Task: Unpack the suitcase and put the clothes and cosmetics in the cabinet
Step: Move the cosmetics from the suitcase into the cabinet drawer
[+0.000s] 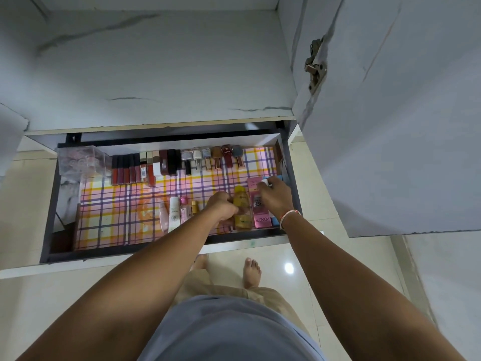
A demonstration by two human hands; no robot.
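Yellow bottle (241,204) upright, just beside left-hand fingers (229,204).

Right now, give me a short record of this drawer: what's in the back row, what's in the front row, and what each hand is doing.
drawer: pulled open, plaid liner
back row: lipsticks and nail polish bottles lying side by side
front row: small bottles, yellow bottle, pink Pond's box
left hand: fingers curled beside the yellow bottle; contents hidden
right hand: holds a small white and blue item at the drawer's right end
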